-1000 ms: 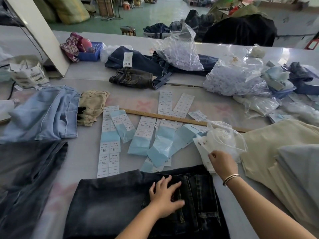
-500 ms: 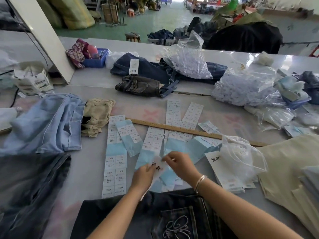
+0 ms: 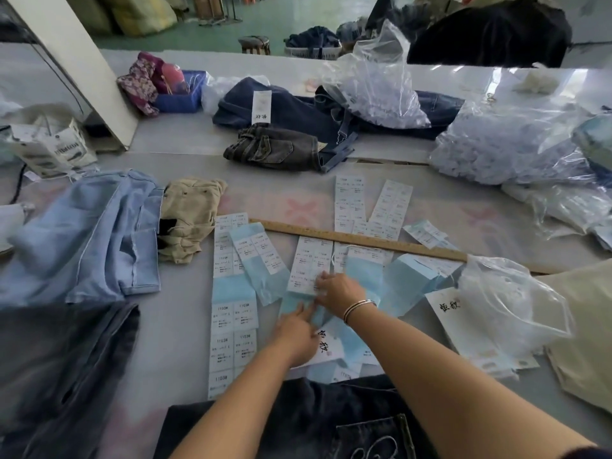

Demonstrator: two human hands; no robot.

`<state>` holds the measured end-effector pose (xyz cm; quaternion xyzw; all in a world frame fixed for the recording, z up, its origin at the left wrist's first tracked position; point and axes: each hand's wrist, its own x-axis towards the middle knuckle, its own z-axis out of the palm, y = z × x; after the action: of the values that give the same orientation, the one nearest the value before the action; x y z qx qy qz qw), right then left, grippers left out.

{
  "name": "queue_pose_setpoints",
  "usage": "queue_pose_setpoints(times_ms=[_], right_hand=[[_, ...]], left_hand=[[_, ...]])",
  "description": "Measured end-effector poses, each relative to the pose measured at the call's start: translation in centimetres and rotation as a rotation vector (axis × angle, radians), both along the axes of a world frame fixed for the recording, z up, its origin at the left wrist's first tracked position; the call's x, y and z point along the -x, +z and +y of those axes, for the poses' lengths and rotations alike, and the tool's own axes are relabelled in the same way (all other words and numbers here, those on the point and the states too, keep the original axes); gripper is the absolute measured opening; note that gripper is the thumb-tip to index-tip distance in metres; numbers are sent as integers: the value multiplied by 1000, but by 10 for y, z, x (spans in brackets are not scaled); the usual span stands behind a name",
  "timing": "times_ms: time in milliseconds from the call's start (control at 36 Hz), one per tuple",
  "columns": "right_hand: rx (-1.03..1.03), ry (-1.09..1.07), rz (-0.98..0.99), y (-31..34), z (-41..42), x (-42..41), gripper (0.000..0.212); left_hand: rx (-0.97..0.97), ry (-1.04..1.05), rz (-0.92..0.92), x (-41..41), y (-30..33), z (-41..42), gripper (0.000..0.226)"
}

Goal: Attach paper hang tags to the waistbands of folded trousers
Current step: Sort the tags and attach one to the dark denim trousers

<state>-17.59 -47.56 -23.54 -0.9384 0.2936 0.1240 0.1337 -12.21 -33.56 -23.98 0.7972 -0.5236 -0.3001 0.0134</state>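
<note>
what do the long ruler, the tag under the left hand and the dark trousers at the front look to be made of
Ruler: looks like wood, tan and matt, with fine printed marks along its edge.
Tag: seems to be white card or stiff paper, matt, lying flat with black characters on it.
Dark trousers: apparently washed denim, dark grey, with seams and pale embroidery on a pocket.

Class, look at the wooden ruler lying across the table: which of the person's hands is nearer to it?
The right hand is nearer: it lies on the label sheets just below the wooden ruler. The left hand sits lower, closer to the person, on the white hang tag.
</note>
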Motion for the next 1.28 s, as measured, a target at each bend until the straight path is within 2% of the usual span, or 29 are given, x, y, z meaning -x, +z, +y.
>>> queue_pose_setpoints(times_ms=[139, 250, 361, 444, 556, 722, 861, 1000, 1111, 1194, 1278], right_hand=[[119, 114, -8, -7, 1, 5, 32], [137, 67, -74, -5, 2, 5, 27], [258, 90, -162, -8, 11, 0, 26], [238, 98, -167, -3, 7, -2, 25], [149, 148, -77, -3, 2, -1, 25], [262, 184, -60, -9, 12, 1, 21], [261, 125, -110, -11, 18, 0, 24], [136, -27, -100, -1, 10, -7, 21], [-189, -190, -96, 12, -11, -8, 19], [-408, -408, -328, 28, -24, -5, 22], [-558, -650, -603, 49, -36, 4, 17]], left_hand=[[43, -5, 17, -2, -9, 0, 38], [51, 14, 7, -1, -12, -1, 36], [45, 45, 11, 1, -11, -2, 40], [43, 70, 16, 1, -9, 0, 48], [58, 58, 17, 1, -8, 0, 41], [71, 59, 46, 0, -9, 1, 38], [64, 55, 36, 1, -7, 1, 40], [55, 59, 45, 1, -7, 0, 41], [-1, 17, 2, 0, -12, -3, 52], [-5, 5, 5, -1, -12, -2, 56], [29, 56, 91, -1, -8, 0, 61]])
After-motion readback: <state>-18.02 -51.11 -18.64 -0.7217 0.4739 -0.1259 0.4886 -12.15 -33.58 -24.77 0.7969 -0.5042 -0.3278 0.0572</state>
